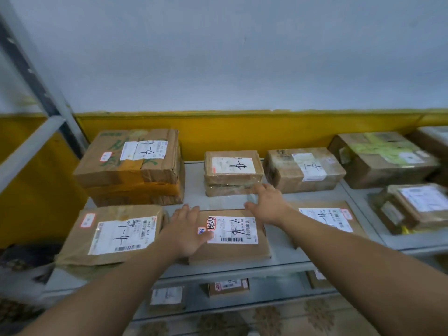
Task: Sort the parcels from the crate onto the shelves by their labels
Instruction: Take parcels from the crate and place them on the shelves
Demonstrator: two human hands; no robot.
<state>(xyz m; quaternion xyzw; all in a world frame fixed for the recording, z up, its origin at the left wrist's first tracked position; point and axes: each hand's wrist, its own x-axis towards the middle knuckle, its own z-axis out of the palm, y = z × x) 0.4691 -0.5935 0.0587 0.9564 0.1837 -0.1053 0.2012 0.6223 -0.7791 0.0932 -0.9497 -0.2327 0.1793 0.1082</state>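
Note:
A flat brown parcel (232,248) with a white label and a red stamp lies at the front middle of the grey shelf (286,260). My left hand (186,229) rests flat on its left side, fingers spread, thumb on the label's edge. Over the parcel's far right corner my right hand (266,202) hovers with fingers apart, holding nothing. A larger labelled parcel (114,236) lies just to the left, and another flat parcel (327,217) lies to the right, partly hidden by my right forearm.
At the back of the shelf stand a big taped box (135,166), a small wrapped box (232,172) and a third box (303,169). More parcels (388,158) sit on the neighbouring shelf at right. A lower shelf holds small parcels (228,286). A metal upright (36,88) stands left.

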